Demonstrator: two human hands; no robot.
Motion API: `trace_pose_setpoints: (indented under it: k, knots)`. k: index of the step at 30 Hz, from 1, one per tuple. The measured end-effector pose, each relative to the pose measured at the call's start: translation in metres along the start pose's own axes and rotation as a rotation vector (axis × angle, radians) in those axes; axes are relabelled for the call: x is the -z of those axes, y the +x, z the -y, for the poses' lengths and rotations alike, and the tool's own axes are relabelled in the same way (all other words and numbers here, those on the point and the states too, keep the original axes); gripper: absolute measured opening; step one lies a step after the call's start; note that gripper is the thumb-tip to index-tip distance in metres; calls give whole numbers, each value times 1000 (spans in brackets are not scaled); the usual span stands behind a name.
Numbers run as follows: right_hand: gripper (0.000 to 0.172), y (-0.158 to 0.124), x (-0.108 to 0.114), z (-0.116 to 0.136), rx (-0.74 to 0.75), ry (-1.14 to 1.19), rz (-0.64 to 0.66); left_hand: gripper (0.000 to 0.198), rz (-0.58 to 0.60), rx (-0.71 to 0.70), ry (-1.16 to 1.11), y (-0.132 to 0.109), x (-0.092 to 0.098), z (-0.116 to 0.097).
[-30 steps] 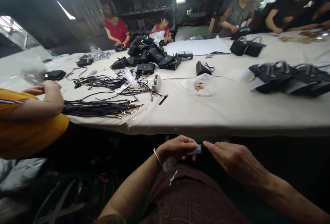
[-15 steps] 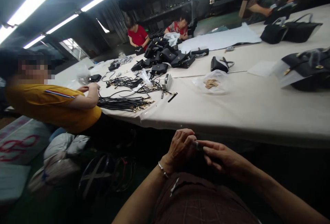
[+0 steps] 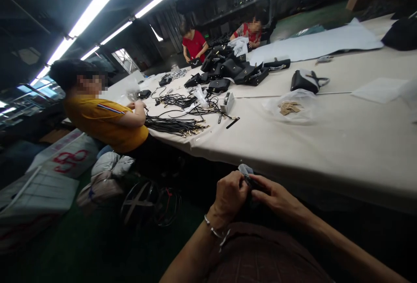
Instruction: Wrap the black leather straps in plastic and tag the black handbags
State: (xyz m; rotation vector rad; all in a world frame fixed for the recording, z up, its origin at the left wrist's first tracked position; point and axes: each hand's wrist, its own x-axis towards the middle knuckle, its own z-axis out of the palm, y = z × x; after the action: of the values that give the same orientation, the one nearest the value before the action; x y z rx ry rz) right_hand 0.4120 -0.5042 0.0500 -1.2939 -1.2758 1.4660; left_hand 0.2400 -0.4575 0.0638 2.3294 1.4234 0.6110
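Note:
In front of my body, just off the table's near edge, both hands meet around a small dark piece with whitish translucent plastic (image 3: 245,169) sticking up from it. My left hand (image 3: 230,191) is closed, its fingers curled about the piece. From the other side my right hand (image 3: 273,192) pinches it between thumb and fingers. Most of the piece is covered by my fingers, so its kind cannot be made out.
On the white-covered table (image 3: 254,139) lie black straps with gold clasps (image 3: 172,124), piled black handbags (image 3: 234,68), a tape dispenser (image 3: 227,103) and a plastic bag (image 3: 306,109) of tan pieces. A co-worker in yellow (image 3: 107,122) stands left; others work across the table.
The view has swung left, so the table and co-workers sit further right. Translucent plastic now shows above my left hand, and my right fingers have closed in nearer to it.

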Motion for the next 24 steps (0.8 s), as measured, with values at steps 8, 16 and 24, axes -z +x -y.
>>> trace_pose_setpoints:
  k: [8, 16, 24]
  knots:
    - [57, 11, 3, -9, -156, 186, -46, 11, 43, -323, 197, -8, -6, -11]
    - [54, -2, 13, 3, -240, 717, 12, 12, 310, -14, -434, 14, 0, -7]
    - [38, -11, 28, -10, -334, 294, -49, 10, 239, -143, -427, 10, -12, -12]
